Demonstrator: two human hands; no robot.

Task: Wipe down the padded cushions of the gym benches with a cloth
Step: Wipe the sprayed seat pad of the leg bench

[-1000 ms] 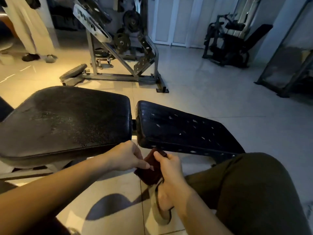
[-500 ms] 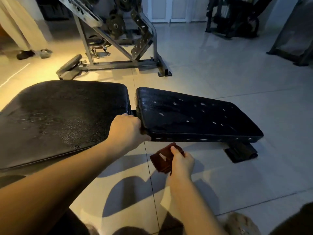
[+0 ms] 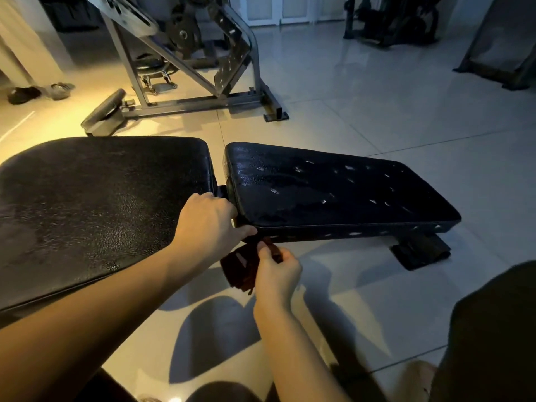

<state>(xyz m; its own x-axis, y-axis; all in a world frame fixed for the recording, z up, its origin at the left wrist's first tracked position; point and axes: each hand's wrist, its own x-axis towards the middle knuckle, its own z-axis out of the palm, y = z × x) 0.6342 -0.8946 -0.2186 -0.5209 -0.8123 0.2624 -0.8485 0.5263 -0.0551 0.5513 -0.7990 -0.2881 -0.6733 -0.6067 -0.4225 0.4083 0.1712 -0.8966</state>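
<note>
While left hand [image 3: 207, 221] grips cushion [image 3: 333, 192] — right hand [image 3: 278, 275] pinches cloth [image 3: 239, 269].

No text, brand, number or sign can be read. The slanted steel arm [image 3: 124, 11] of the weight machine [image 3: 200, 101] bears pale marks too blurred to make out. The dark red cloth [image 3: 240, 271] carries a small pale patch, possibly a tag, with no legible lettering. The weight plate [image 3: 182, 33] on the machine is too dark to show any figure.
</note>
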